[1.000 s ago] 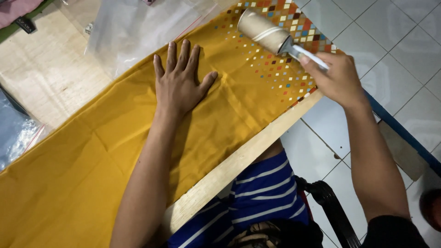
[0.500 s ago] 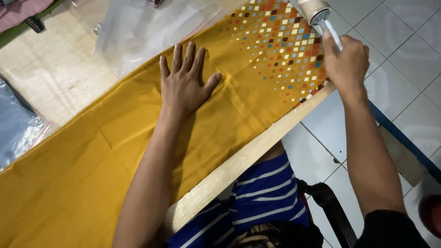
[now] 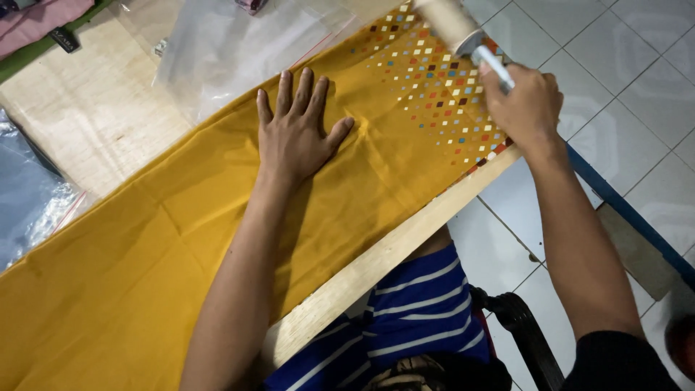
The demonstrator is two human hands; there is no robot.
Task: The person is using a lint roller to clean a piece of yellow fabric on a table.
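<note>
Far left: a clear plastic bag with grey-blue cloth (image 3: 29, 203) lies on the pale wooden table (image 3: 94, 116), partly off frame. At the top left corner sits folded pink cloth (image 3: 36, 22). A second clear plastic bag (image 3: 217, 51), flat and seemingly empty, lies above the fabric.

Centre: a long mustard-yellow cloth (image 3: 145, 253) runs across the table, its long axis going from lower left to upper right, parallel to the table's near edge. The left hand (image 3: 297, 137) lies flat on it, palm down, fingers spread wide, holding nothing and pressing the cloth against the table.

Right: the cloth's end carries a print of small multicoloured squares (image 3: 434, 87). The right hand (image 3: 525, 105) is closed round the pale handle of a lint roller (image 3: 452, 22), whose roll sits at the cloth's far upper-right end, on or just above the printed part; contact cannot be told. The roller lies up and right of the left hand, the right hand being the nearer. Nothing stands between them. Below the table edge: a blue-and-white striped shirt (image 3: 413, 311); white floor tiles (image 3: 637, 87) at right.
</note>
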